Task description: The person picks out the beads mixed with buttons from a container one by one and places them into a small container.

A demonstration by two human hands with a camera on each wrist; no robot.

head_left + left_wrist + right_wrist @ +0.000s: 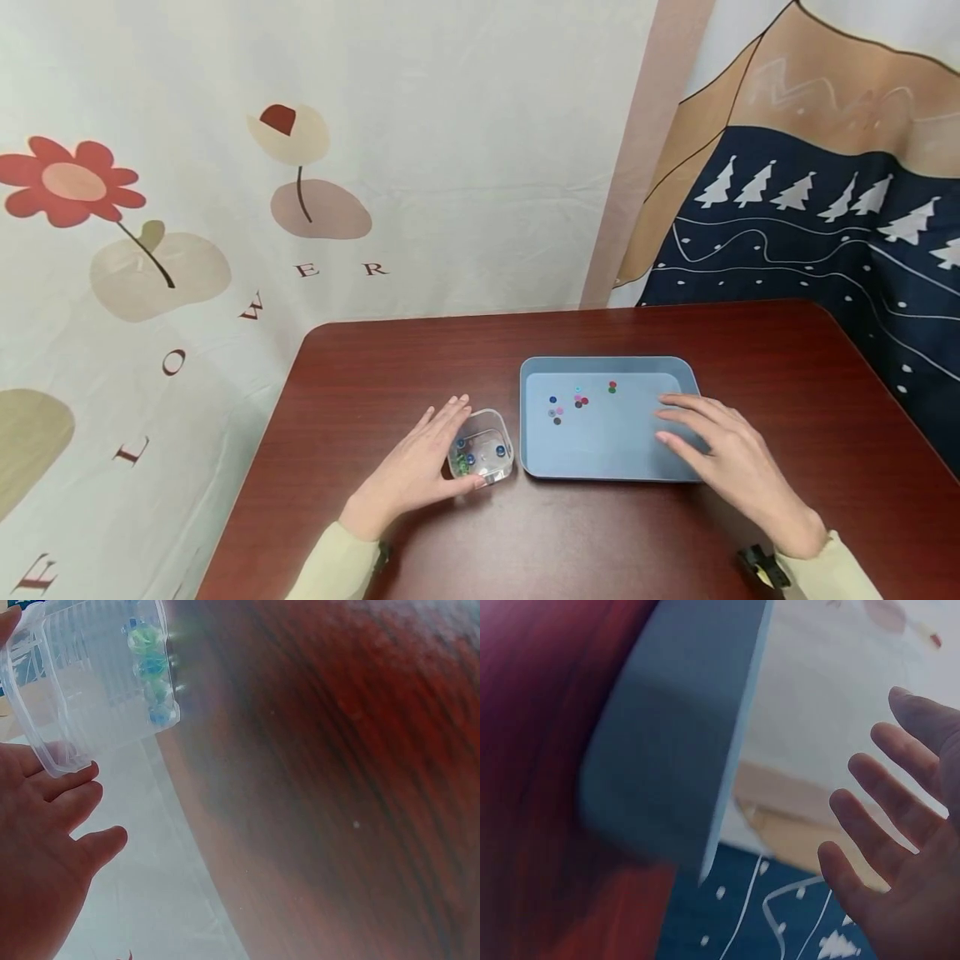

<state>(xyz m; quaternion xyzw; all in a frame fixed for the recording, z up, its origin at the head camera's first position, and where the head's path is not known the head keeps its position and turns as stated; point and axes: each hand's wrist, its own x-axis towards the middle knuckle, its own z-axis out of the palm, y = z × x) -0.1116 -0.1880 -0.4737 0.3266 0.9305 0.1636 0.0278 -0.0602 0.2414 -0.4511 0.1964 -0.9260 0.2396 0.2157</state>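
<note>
My left hand (420, 467) holds a small clear plastic box (497, 429) between thumb and fingers, just left of the blue tray (600, 454). Blue and green glass marbles (152, 667) lie along the bottom of the box, which stands upright. Over the tray's right side, my right hand (723, 446) is spread with nothing in it. Several small round beads (581, 402), in blue, red, pink, green and dark tones, lie scattered in the tray's left half. From the right wrist view, the fingers (877, 832) are apart beside the tray's outer wall (660, 742).
Box and tray are on a dark red-brown wooden table (420, 358) with rounded corners. Behind it hangs a pale cloth (480, 167) printed with flowers and letters. A navy cloth (795, 217) with white trees hangs at the right.
</note>
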